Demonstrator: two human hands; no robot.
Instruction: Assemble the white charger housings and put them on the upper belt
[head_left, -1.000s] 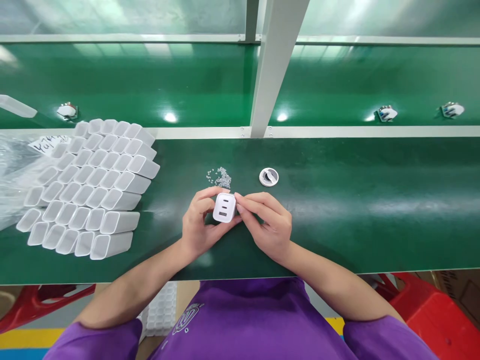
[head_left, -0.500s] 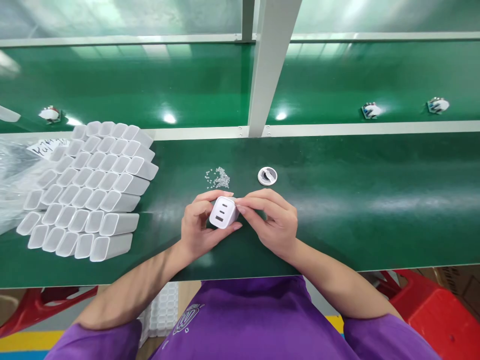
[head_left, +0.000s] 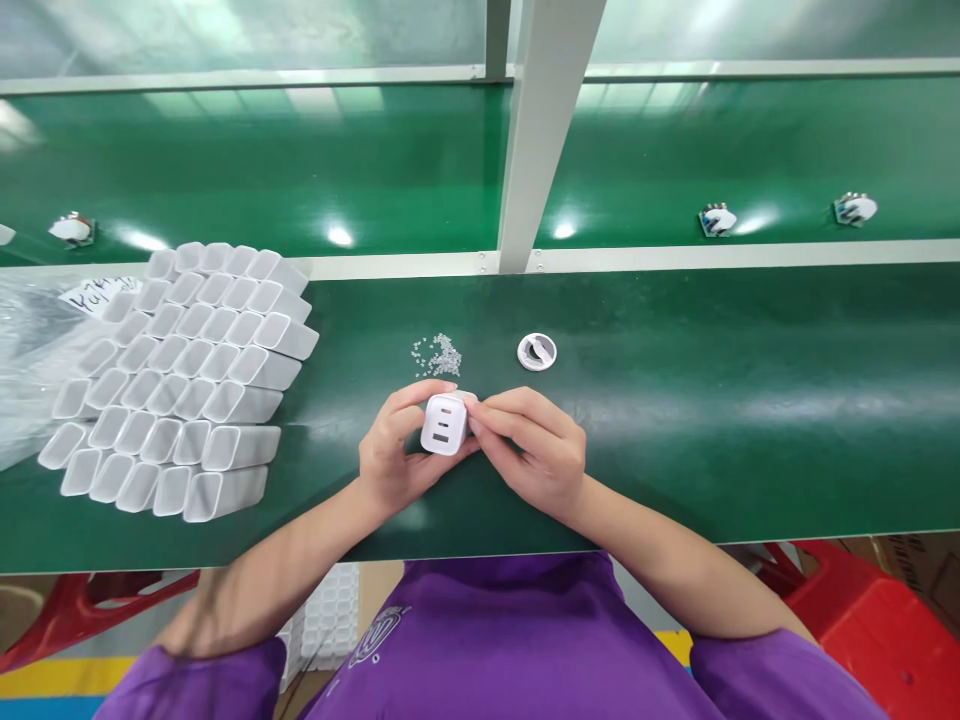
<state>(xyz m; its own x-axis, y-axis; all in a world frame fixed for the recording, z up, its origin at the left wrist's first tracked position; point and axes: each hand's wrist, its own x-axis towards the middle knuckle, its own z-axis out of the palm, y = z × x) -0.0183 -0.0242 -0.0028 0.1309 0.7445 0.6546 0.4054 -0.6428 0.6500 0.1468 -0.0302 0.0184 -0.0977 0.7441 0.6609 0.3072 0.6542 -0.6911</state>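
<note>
A white USB wall charger [head_left: 444, 424] sits between the thumb and fingers of my left hand [head_left: 394, 440], its face with several port slots turned toward me. The fingers of my right hand [head_left: 536, 445] are pinched together against the charger's right front edge. Whatever those fingertips may hold is too small or hidden to make out. Just beyond the hands, a loose pile of tiny clear pieces [head_left: 445, 356] lies on the green table [head_left: 675, 420]. To its right rests a round white dish-like part [head_left: 537, 352] with a dark curved opening.
Stacked white open-ended housings [head_left: 247, 410] fill the table's left side, beside a clear plastic bag [head_left: 30, 350]. A pale upright post [head_left: 544, 130] stands at the back. Small electronic assemblies [head_left: 718, 220] sit on the green surface behind the rail. A red stool [head_left: 870, 630] is at lower right.
The charger has turned slightly more upright in my left hand, and my right hand has shifted a little left. The assemblies on the far green surface have moved left.
</note>
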